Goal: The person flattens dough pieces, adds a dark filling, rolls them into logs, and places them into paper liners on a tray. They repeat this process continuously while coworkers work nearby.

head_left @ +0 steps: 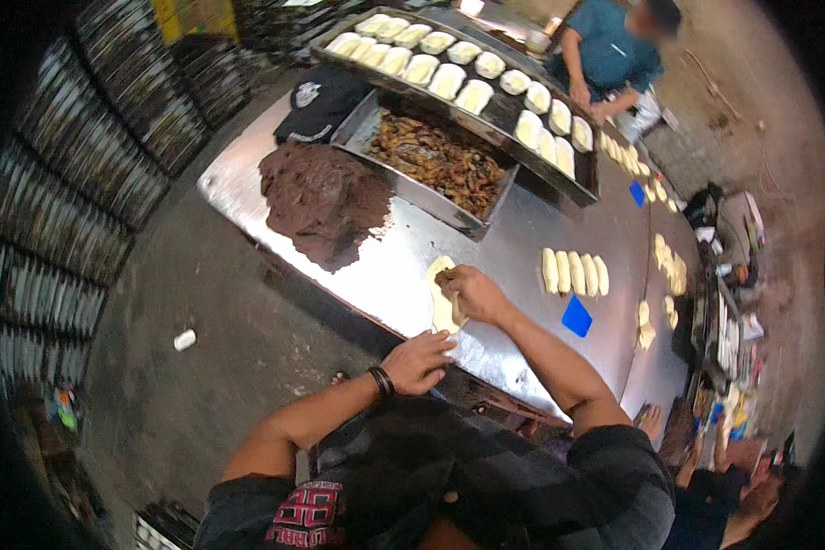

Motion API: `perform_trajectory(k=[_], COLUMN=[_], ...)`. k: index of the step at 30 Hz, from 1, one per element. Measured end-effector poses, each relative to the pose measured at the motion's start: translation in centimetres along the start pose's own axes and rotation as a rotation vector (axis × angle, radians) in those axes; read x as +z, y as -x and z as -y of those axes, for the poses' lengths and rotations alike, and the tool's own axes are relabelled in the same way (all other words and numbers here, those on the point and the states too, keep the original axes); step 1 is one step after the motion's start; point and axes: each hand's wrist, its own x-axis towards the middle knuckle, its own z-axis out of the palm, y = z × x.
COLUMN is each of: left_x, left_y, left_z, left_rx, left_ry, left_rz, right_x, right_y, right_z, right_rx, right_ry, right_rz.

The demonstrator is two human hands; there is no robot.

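right hand (472, 291) with fingers bunched at brown filling (444, 276) on flat dough (443, 313), grip unclear, left hand (416, 364) apart from it, loosely spread at the dough's near end, table (513, 240) beneath, dark brown mound (324, 203) leftward, dough rolls (576, 274) and flat blue piece (577, 316) rightward

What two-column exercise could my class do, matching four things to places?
Things
1. Flat strip of pale dough
2. Mound of dark brown paste
3. Row of five pale dough rolls
4. Chunky brown filling

Places
A. Beside a flat blue sheet
B. Partly beneath the right hand
C. Inside a rectangular silver metal tray
D. Directly before a black fabric cap

Pairs: 1B; 2D; 3A; 4C
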Motion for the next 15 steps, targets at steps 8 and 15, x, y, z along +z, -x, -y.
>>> perform_trajectory(k=[8, 15], left_x=[-5.2, -5.3], left_y=[-5.2, -4.7], left_z=[3.9, 6.2], left_rx=[-0.170, -0.281], left_ry=[-0.553, -0.376], left_rz=[0.096, -0.522], right_x=[-1.8, -5.3], right_y=[5.1, -7.3], right_z=[4.3, -10.3], right_rx=[0.005, 0.050], right_ry=[0.191, -0.205], right_rz=[0.020, -0.109])
